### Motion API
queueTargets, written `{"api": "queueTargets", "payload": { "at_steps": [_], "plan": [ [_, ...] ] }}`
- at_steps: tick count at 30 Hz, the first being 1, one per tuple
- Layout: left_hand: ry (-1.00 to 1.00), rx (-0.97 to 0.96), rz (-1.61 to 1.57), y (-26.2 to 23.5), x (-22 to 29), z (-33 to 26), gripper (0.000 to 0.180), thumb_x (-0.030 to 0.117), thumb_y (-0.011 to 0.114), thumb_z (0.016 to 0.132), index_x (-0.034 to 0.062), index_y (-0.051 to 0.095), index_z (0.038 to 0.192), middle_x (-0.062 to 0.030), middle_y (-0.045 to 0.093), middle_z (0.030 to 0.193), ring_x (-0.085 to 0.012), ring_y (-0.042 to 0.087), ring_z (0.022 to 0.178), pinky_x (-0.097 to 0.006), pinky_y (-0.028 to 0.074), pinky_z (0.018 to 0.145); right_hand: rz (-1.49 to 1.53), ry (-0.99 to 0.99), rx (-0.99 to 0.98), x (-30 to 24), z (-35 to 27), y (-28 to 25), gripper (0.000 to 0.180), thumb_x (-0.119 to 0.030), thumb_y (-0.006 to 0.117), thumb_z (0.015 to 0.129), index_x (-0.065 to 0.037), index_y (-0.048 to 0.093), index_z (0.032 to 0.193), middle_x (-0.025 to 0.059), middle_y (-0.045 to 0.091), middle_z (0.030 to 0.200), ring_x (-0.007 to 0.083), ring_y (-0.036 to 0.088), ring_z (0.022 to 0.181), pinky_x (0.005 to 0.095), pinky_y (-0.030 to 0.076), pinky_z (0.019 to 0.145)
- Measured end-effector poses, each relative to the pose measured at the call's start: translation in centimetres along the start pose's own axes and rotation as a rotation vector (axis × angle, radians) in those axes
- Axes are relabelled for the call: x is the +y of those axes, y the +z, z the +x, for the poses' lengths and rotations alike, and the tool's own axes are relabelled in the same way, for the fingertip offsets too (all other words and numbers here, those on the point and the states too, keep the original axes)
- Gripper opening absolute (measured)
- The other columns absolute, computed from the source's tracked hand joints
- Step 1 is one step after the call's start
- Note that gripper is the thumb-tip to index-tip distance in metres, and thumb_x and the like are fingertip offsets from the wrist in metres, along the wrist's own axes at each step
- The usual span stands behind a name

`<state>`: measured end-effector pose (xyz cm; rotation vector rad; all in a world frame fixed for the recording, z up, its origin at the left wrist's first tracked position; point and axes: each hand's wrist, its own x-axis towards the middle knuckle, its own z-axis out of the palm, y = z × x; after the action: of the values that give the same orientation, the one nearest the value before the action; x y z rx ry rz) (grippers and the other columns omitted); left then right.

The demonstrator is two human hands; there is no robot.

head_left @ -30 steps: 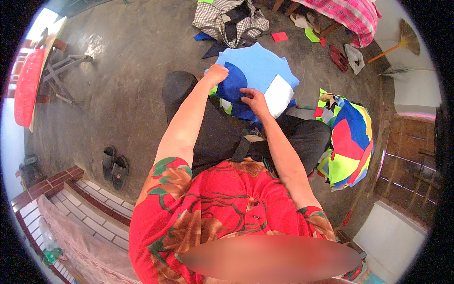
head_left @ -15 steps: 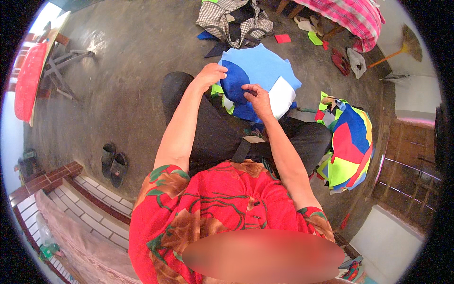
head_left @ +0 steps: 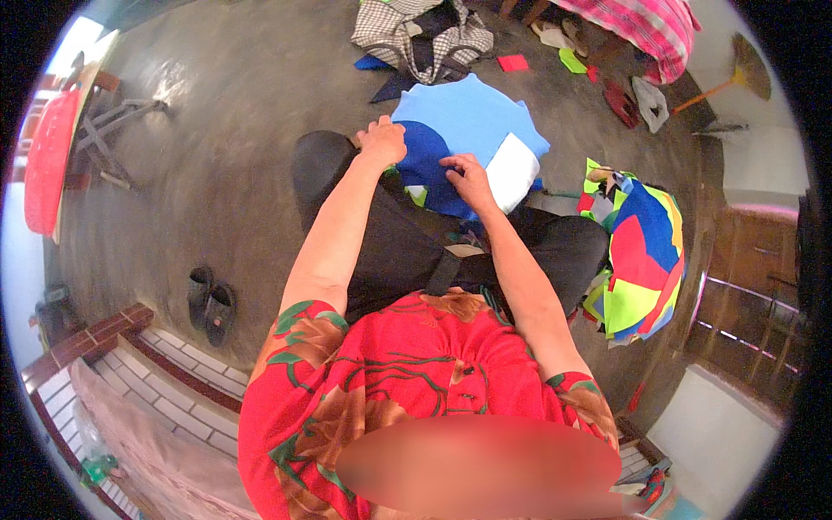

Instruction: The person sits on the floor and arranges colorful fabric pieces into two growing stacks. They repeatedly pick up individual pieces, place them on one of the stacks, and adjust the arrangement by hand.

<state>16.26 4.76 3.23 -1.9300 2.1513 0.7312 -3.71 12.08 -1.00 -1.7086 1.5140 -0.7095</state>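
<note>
Left hand (head_left: 382, 141): fingers curled together and closed on the left edge of the dark blue fabric piece (head_left: 431, 165). Right hand (head_left: 469, 178): fingers drawn together, pinching the same dark blue piece near its right side. The dark blue piece lies over the person's knees, on top of a larger light blue scalloped fabric piece (head_left: 472, 117) that spreads onto the floor (head_left: 234, 104) ahead; a white fabric piece (head_left: 513, 171) touches the right hand's far side. Both forearms reach forward over black trousers (head_left: 399, 251). To the person's right, a heap of multicoloured fabric pieces (head_left: 640, 256) in red, yellow, blue and green rests on the floor. Farther ahead: a checked cloth bundle (head_left: 407, 30) and scattered scraps. To the left: a pair of dark sandals (head_left: 211, 303) beside a brick-edged step (head_left: 104, 334).
</note>
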Motion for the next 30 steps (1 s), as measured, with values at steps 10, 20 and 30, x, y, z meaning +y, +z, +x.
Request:
{"api": "queueTargets", "payload": {
  "at_steps": [10, 20, 30],
  "plan": [
    [0.538, -0.035, -0.097, 3.4, -0.5, 1.6, 0.054, 0.007, 0.068, 0.068, 0.0188, 0.052, 0.118, -0.0174, 0.035, 0.133, -0.0352, 0.038, 0.121, -0.039, 0.035, 0.100, -0.045, -0.135, 0.056, 1.2, -0.6, 0.7, 0.024, -0.006, 0.060, 0.069, -0.009, 0.062, 0.093, 0.0105, 0.056, 0.097, 0.0280, 0.052, 0.098, 0.0355, 0.043, 0.086],
    [0.502, -0.101, -0.066, 2.1, 1.0, 1.5, 0.051, 0.008, 0.066, 0.070, 0.0179, 0.051, 0.119, -0.0157, 0.030, 0.135, -0.0369, 0.040, 0.118, -0.042, 0.038, 0.096, -0.205, 0.058, 0.105, -4.1, -3.8, -4.7, 0.034, -0.015, 0.063, 0.073, -0.011, 0.056, 0.106, 0.0181, 0.045, 0.117, 0.0363, 0.043, 0.110, 0.0422, 0.037, 0.094],
    [0.458, -0.141, -0.104, 2.1, 1.3, 1.3, 0.048, 0.012, 0.066, 0.072, 0.0149, 0.051, 0.118, -0.0181, 0.029, 0.135, -0.0339, 0.035, 0.123, -0.037, 0.033, 0.100, -0.810, 0.139, 0.860, -6.6, -16.1, -21.6, 0.064, -0.022, 0.072, 0.065, -0.003, 0.046, 0.120, 0.0165, 0.038, 0.132, 0.0329, 0.034, 0.123, 0.0445, 0.027, 0.099]
  ]
}}
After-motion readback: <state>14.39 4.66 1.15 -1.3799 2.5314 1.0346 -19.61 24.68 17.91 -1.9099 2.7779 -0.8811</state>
